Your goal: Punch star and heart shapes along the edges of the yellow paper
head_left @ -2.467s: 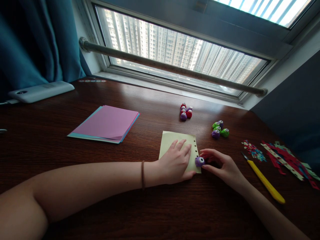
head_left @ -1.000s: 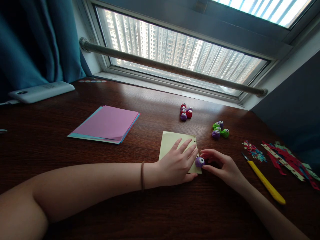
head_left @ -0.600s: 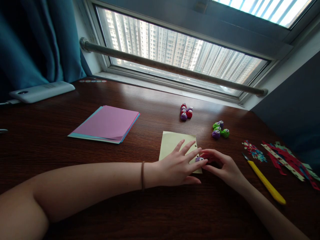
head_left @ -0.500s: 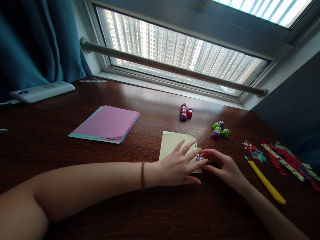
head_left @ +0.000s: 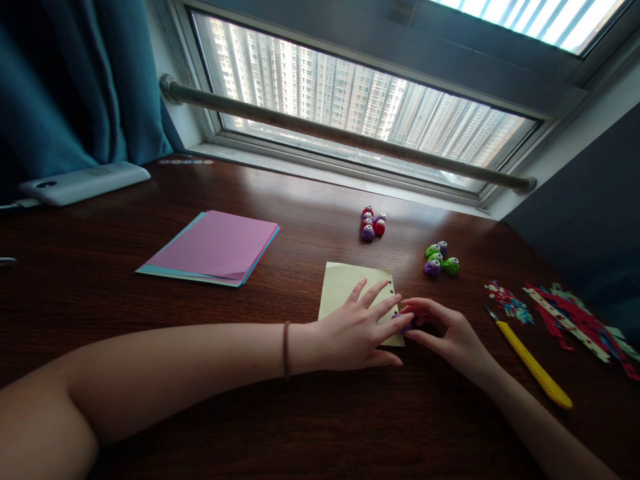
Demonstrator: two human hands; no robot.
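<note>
A: Head view. Surface?

B: Dark wood counter [head_left: 310,427] under a wide window [head_left: 350,100] with a metal rail [head_left: 345,137] across it; tower blocks outside. Teal curtain [head_left: 70,80] at left, dark wall at right. Daylight glare on the far counter.

A: Hands?

B: Left hand [head_left: 357,330] lies flat on a pale yellow sheet [head_left: 345,287], fingers spread, index tip pressing on top of a small purple punch [head_left: 404,325] at the sheet's right edge. Right hand [head_left: 447,333] pinches the same punch from the right, thumb and fingers narrow around it. The punch is mostly hidden by the fingers. A row of small holes runs along the sheet's right edge.

A: Around them?

B: Stack of pink and blue paper [head_left: 213,248] well to the left. White device [head_left: 83,182] at far left, by the curtain. Red and purple punches [head_left: 372,225] clustered beyond the sheet; green and purple punches [head_left: 440,260] to their right. Yellow knife [head_left: 533,367] near the right hand. Red and blue scraps [head_left: 570,317] at the right edge.
</note>
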